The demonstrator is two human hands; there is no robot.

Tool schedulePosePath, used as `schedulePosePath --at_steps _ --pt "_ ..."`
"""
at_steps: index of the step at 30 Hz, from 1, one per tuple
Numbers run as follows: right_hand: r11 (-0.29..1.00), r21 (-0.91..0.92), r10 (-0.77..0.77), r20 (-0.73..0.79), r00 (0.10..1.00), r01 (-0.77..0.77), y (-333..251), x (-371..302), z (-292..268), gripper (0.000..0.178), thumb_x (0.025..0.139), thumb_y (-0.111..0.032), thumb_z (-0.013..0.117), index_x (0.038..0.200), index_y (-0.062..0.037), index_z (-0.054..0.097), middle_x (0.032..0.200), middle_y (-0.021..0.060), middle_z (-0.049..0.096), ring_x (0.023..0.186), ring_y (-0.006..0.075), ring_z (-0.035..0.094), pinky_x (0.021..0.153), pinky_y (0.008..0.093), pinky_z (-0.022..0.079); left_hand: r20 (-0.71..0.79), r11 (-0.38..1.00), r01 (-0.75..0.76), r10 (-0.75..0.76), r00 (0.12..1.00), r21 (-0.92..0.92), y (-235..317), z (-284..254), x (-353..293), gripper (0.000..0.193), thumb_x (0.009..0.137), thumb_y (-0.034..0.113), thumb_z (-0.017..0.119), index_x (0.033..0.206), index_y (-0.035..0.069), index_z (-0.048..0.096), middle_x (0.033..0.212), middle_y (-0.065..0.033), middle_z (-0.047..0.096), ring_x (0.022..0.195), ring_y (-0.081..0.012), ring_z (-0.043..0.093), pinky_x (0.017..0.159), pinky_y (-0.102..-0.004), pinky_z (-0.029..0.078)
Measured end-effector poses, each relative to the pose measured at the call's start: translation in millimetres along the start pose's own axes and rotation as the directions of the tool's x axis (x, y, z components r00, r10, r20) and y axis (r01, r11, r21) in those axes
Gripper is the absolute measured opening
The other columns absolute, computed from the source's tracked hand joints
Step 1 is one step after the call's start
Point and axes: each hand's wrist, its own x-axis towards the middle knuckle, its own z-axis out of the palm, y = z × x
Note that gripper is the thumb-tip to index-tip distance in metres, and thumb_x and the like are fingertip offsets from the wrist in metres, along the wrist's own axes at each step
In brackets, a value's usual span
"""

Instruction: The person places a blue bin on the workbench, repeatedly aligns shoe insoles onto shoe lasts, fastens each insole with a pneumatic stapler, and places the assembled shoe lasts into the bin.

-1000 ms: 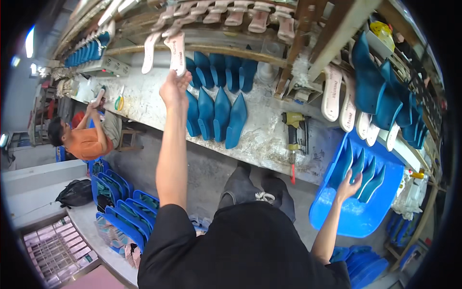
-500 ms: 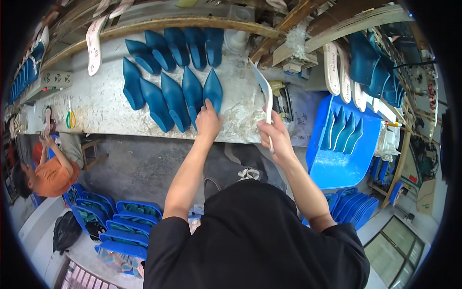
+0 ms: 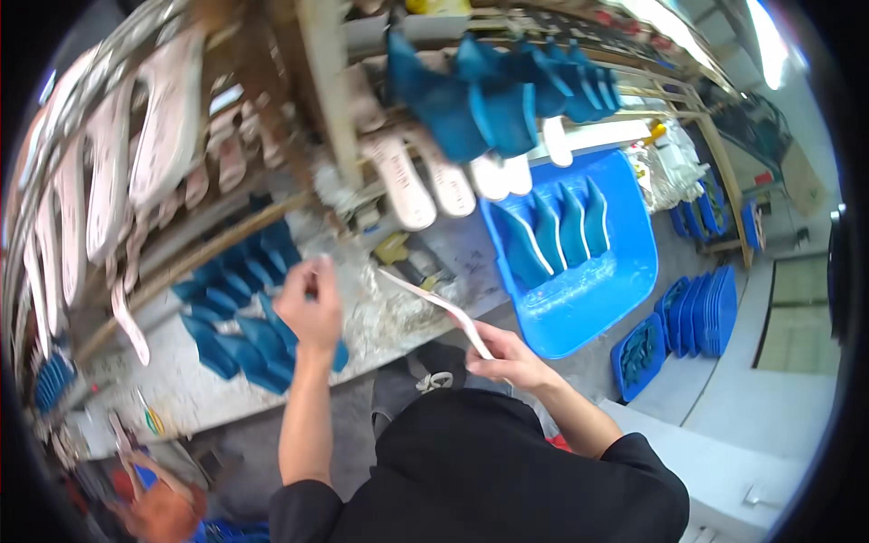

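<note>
In my right hand (image 3: 511,356) is a thin pale insole (image 3: 450,310), seen edge-on, with my fingers and thumb pinching its near end. My left hand (image 3: 310,303) is raised over the workbench (image 3: 385,339), its fingers curled and smeared by motion; whether anything is in them I cannot make out. Beneath and beside that hand, rows of pointed teal-blue insole pieces (image 3: 213,348) lie on the bench, partly hidden by it. To the right, a blue plastic tub (image 3: 579,321) holds several teal insoles (image 3: 547,231) with pale edges, standing on their sides in a row.
Above the bench, a wooden rack carries pale insoles (image 3: 398,181) and teal-blue insoles (image 3: 453,109) that overhang its edge. A yellow-and-black tool (image 3: 407,258) lies by the rack post. Stacked blue trays (image 3: 697,312) stand at right. A co-worker in orange (image 3: 163,511) is at lower left.
My view has swung right, toward the tub. My left hand has come up off the teal pieces on the bench. The right hand still grips the insole, now tilted lower.
</note>
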Motion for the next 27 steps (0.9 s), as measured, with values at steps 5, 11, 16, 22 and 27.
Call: schedulePosePath --at_steps 5,11,16,22,27 --pt "0.942 0.169 -0.193 -0.432 0.881 0.289 -12 -52 -58 0.083 0.086 -0.014 0.072 0.158 -0.0099 0.030 0.082 -0.0002 0.051 0.060 0.0040 0.042 0.051 0.0213 0.032 0.225 0.901 -0.102 0.212 0.951 -0.421 154 164 64 0.048 0.085 0.015 0.077 0.128 0.000 0.063 0.120 -0.0224 0.066 0.112 -0.0203 0.064 0.099 -0.0347 0.048" --pt "0.882 0.243 -0.282 -0.413 0.866 0.404 -30 -46 -70 0.085 0.087 -0.015 0.070 0.159 -0.0071 0.025 0.077 -0.0016 0.047 0.057 0.0047 0.041 0.051 0.0212 0.032 -0.206 0.754 -0.086 0.284 0.936 0.651 125 290 107 0.071 0.075 0.013 0.076 0.141 0.001 0.051 0.125 -0.0258 0.061 0.118 -0.0325 0.060 0.104 -0.0381 0.046" --pt "0.776 0.281 -0.445 -0.391 0.806 0.565 -59 -33 -79 0.079 0.093 -0.018 0.069 0.158 -0.0052 0.026 0.092 0.0032 0.058 0.084 0.0139 0.059 0.076 0.0301 0.047 0.296 0.568 0.380 -0.239 0.925 -0.730 154 189 80 0.072 0.072 -0.002 0.058 0.143 -0.001 0.050 0.133 -0.0173 0.058 0.117 -0.0274 0.061 0.100 -0.0370 0.050" --pt "0.808 0.506 -0.330 -0.038 0.943 0.303 -98 3 -5 0.076 0.100 -0.016 0.065 0.161 -0.0057 0.021 0.144 0.0068 0.051 0.130 0.0143 0.049 0.111 0.0324 0.039 0.283 0.438 0.335 -0.180 0.942 -0.834 151 76 -55 0.074 0.070 0.009 0.062 0.142 -0.005 0.050 0.139 -0.0184 0.056 0.123 -0.0284 0.059 0.106 -0.0369 0.045" --pt "0.897 0.307 -0.362 0.100 0.927 0.318 -49 -2 56 0.089 0.096 -0.016 0.072 0.162 -0.0024 0.014 0.155 0.0095 0.041 0.141 0.0169 0.039 0.116 0.0330 0.032 0.270 0.666 0.282 -0.124 0.955 -0.691 86 -14 -93 0.052 0.085 0.019 0.064 0.128 -0.010 0.057 0.128 -0.0204 0.064 0.121 -0.0259 0.061 0.108 -0.0373 0.043"
